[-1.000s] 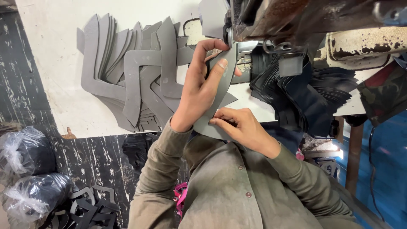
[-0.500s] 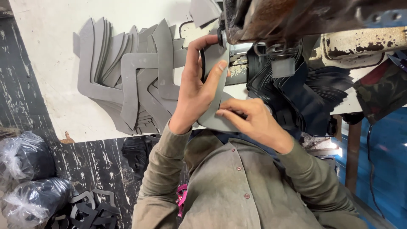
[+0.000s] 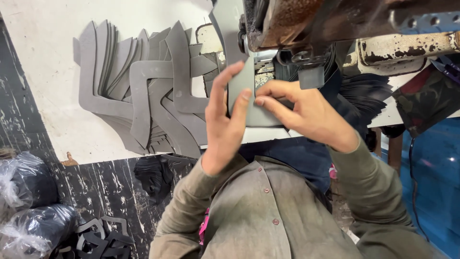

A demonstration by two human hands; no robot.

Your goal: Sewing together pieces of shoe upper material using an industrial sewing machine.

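A flat grey cut piece of stiff sheet material [image 3: 249, 103] was held on the white worktop [image 3: 43, 57], directly under the head of the worn, rust-stained sewing machine [image 3: 335, 24]. Its long axis ran from the lower edge near the person's body up toward the machine, where a narrower grey arm of the piece rose past the machine's metal foot [image 3: 268, 57]; the broad rounded end pointed back toward the person. It lay flat, not tilted.

The left hand [image 3: 225, 124] was mostly open, fingers spread and extended, with the fingertips [image 3: 245, 95] pressed on the left edge of the piece; nothing was clasped within it. The right hand [image 3: 306, 112] was partly curled, the thumb and forefinger pinched on the piece's right side just below the foot. The two hands were just beside each other, fingertips nearly touching across the piece.

Left of the hands, a fanned stack of similar grey angular cut pieces [image 3: 143, 91] was spread on the worktop, well apart from the held piece. A heap of dark cut pieces [image 3: 364, 96] was seen behind the right hand. Both forearms were covered by olive-grey shirt sleeves [image 3: 191, 192]. Farther out, on the dark floor at lower left, clear plastic bags of dark material [image 3: 28, 211] and loose dark cut-outs [image 3: 96, 235] were lying.
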